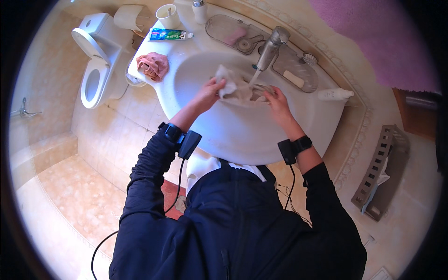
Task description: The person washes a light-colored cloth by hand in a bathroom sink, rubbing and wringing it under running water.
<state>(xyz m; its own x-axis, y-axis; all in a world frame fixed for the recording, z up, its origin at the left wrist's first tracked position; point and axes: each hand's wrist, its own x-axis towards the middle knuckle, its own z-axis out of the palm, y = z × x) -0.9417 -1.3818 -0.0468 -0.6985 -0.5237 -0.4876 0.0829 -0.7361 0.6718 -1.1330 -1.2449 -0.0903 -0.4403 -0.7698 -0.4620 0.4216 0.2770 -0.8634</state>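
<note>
Water runs from a metal faucet [271, 47] into a white washbasin [234, 134]. Under the stream, a pale wet cloth [241, 89] is stretched between my two hands above the bowl. My left hand [209, 93] grips its left end, where the fabric looks whiter or sudsy. At the other end, my right hand [279, 103] pinches the cloth's darker, folded edge. The cloth is somewhat blurred, so its exact kind cannot be told. Both wrists carry black strapped devices with cables.
A crumpled pink cloth [153, 66], a toothpaste tube [169, 34] and a white cup [168, 16] stand left on the counter. Behind the bowl are a soap bar [293, 79] and a white bottle [335, 94]. A toilet [99, 66] is at left, a plastic basket [378, 171] at right.
</note>
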